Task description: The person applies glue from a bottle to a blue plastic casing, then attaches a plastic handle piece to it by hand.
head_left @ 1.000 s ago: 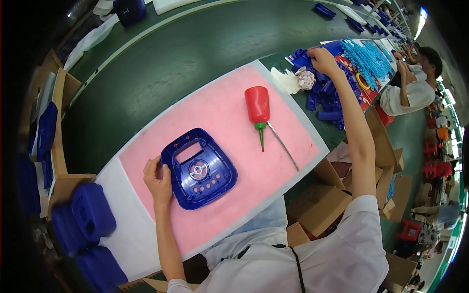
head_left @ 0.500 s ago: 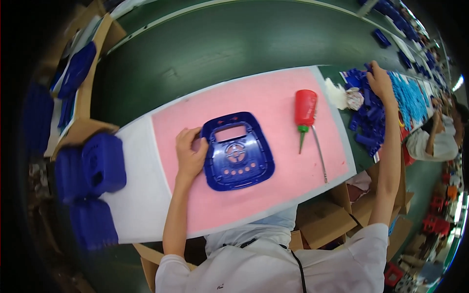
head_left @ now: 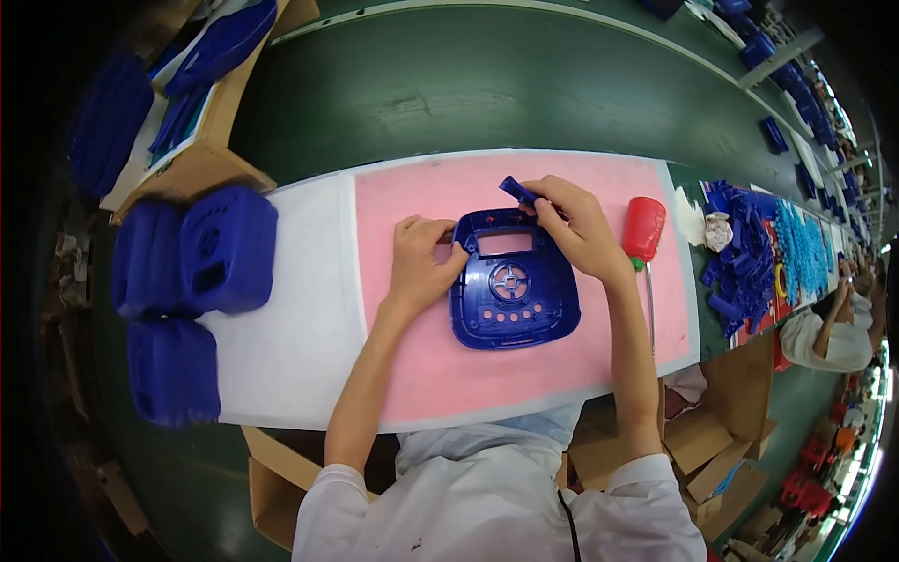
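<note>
A dark blue plastic housing panel (head_left: 479, 298) lies on the pink mat (head_left: 421, 379), its ribbed inner side facing up. It has a rectangular window, a round grille and a row of small holes. My left hand (head_left: 423, 264) grips the panel's upper left edge between thumb and fingers. At its upper right corner, my right hand (head_left: 582, 229) is closed on a small blue plastic piece (head_left: 517, 191), which sticks out leftward above the panel's top edge. My right fingertips hide the rest of that piece.
Right of the panel lie a red squeeze bottle (head_left: 644, 223) with a green tip and a thin metal rod (head_left: 651, 314). Farther right are piled blue plastic parts (head_left: 743, 245) and light blue strands (head_left: 801, 258). Blue housings (head_left: 229, 248) stand at left, below a cardboard box (head_left: 211, 150).
My right hand has come from the pile of blue parts to the panel, bringing a small blue piece. My left hand still holds the panel's edge. The whole view has shifted.
</note>
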`<state>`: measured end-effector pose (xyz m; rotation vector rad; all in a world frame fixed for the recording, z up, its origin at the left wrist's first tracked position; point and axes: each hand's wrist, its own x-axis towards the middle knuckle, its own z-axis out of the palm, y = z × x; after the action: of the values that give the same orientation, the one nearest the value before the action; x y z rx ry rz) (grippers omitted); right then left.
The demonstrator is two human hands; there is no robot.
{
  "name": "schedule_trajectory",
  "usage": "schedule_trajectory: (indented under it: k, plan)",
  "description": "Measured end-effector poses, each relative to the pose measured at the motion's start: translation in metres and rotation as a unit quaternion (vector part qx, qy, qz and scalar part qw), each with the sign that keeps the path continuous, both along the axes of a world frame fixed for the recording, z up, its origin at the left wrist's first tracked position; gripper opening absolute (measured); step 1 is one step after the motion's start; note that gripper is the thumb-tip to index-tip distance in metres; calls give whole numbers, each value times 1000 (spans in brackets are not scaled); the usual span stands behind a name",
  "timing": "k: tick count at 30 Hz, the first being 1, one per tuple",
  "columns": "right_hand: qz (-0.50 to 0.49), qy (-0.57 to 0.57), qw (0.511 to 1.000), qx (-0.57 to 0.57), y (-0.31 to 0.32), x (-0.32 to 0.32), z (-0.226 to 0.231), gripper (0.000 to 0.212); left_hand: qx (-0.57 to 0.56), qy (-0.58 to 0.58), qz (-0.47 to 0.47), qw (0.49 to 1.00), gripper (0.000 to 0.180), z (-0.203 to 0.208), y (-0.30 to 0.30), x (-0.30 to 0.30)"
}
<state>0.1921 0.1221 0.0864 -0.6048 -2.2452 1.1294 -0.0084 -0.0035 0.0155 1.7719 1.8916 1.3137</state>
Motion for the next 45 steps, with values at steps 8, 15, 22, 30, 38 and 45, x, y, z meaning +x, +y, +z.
schedule_trajectory:
  k: [8,15,22,30,38,45]
  plan:
    - [-20,19,986,164,-6,-16,-38,31,8,-6,25,1000,29,3,-4,-18]
    - [-14,58,961,271,-21,-30,-40,30,41,-176,-27,983,41,9,-2,-6]
    - [14,121,960,251,-21,-28,-33,33,80,-149,-64,984,38,15,-2,-7]
    - [21,182,978,96,-48,-34,-26,29,12,-493,-81,866,27,32,-13,-5]
    - [-34,107,931,348,-43,-25,-7,28,-55,-452,-72,887,24,27,-11,-6]
    - [70,112,931,339,-39,-29,-19,32,-135,-485,-143,852,24,35,-13,-16]
